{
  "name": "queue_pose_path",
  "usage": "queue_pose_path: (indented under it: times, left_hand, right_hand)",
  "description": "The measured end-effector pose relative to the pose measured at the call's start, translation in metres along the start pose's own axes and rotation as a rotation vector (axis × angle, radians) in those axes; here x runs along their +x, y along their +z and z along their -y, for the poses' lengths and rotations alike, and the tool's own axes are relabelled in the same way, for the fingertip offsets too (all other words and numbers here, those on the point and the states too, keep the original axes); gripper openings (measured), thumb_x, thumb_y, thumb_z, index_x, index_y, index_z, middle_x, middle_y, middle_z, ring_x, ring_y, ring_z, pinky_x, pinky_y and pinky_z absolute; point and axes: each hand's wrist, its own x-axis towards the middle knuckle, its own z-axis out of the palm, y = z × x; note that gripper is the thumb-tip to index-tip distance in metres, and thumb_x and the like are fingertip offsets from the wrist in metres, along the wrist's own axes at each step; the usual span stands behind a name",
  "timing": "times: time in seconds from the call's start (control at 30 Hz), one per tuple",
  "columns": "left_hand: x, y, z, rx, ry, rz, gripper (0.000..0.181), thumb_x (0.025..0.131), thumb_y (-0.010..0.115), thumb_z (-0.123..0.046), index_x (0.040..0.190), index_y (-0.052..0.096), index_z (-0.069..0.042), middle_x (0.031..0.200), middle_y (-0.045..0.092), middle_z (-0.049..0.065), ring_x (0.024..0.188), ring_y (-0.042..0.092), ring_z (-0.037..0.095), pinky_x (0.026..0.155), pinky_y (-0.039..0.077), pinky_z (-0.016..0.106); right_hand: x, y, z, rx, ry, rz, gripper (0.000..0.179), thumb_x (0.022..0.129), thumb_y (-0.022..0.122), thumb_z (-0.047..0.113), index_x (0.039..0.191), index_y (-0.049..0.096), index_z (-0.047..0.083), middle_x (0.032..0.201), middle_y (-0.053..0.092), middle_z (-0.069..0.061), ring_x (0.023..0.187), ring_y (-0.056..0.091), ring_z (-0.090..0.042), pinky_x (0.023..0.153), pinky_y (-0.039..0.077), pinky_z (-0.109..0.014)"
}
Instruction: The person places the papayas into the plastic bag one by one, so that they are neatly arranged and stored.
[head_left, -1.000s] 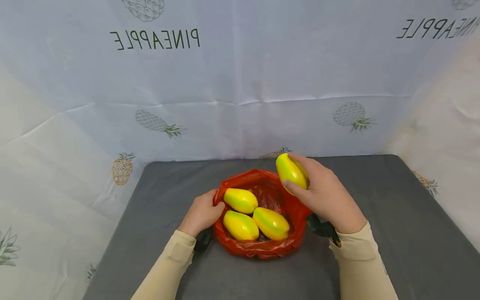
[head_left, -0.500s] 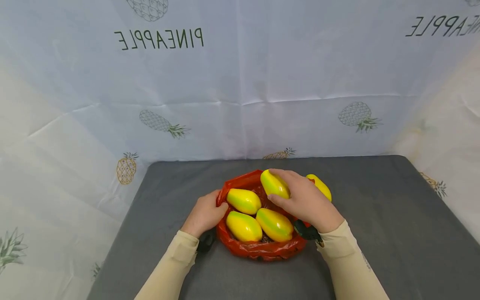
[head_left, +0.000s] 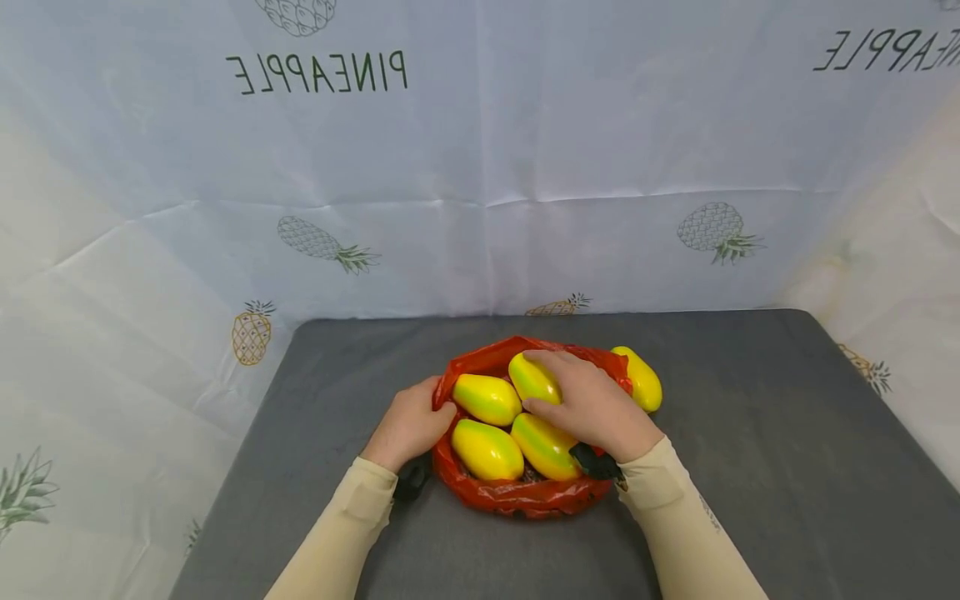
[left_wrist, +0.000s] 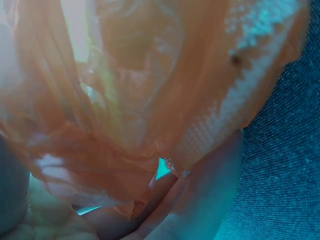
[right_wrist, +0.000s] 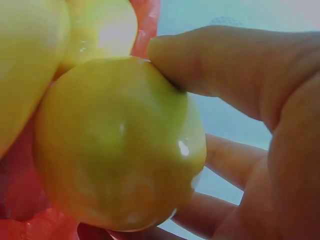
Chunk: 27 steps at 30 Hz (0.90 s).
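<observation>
A red plastic bag sits on the dark table with its mouth spread wide. My left hand pinches the bag's left rim between thumb and fingers; the left wrist view shows the thin plastic gathered at that hand. Inside the bag's far part, my right hand grips a yellow-green papaya, its thumb and fingers around the smooth fruit in the right wrist view. Three more papayas lie in the bag, to the left and front of the held one.
Another papaya lies on the table just outside the bag's right rim. The grey table extends to both sides. A white cloth with pineapple prints hangs behind the table's far edge.
My right hand has carried its papaya left and down from above the bag's right rim into the bag. The papaya outside the bag has come into sight. My left hand keeps its grip.
</observation>
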Motion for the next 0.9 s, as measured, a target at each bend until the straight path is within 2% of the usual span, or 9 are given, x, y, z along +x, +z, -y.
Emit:
queue_pose_path:
  times: [0.37,0.53,0.73,0.9]
  left_hand:
    - [0.000,0.001,0.002,-0.001,-0.006,-0.004,0.029,0.100,0.065,-0.023,0.126,0.069,-0.010,0.101,0.074,0.005,0.078,0.065,0.020,0.079,0.062,0.036]
    - [0.000,0.001,0.001,-0.002,0.000,0.002,0.030,0.101,0.065,-0.024,0.126,0.069,-0.010,0.104,0.074,0.005,0.079,0.065,0.020,0.081,0.062,0.037]
    - [-0.001,0.000,0.000,-0.002,0.002,0.003,0.032,0.101,0.064,-0.025,0.128,0.068,-0.009,0.108,0.075,0.006,0.082,0.066,0.020,0.085,0.063,0.041]
    - [-0.002,-0.002,0.000,-0.007,0.003,0.004,0.035,0.101,0.064,-0.025,0.132,0.067,-0.009,0.111,0.076,0.007,0.084,0.067,0.021,0.088,0.063,0.043]
  right_hand:
    - [0.010,0.010,0.004,-0.026,0.017,0.055,0.071,0.097,0.077,0.041,0.160,0.051,0.021,0.157,0.060,-0.008,0.136,0.061,-0.031,0.116,0.051,-0.056]
    - [0.014,0.011,0.004,-0.049,0.022,0.084,0.071,0.097,0.077,0.040,0.160,0.050,0.020,0.154,0.061,-0.008,0.133,0.061,-0.029,0.114,0.052,-0.054]
    - [0.020,0.014,0.005,-0.064,0.036,0.140,0.072,0.099,0.075,0.040,0.162,0.047,0.021,0.153,0.062,-0.007,0.127,0.062,-0.027,0.111,0.054,-0.051]
    - [0.021,0.014,0.008,-0.070,0.060,0.191,0.074,0.099,0.075,0.038,0.163,0.046,0.018,0.156,0.060,-0.010,0.131,0.061,-0.029,0.115,0.052,-0.053]
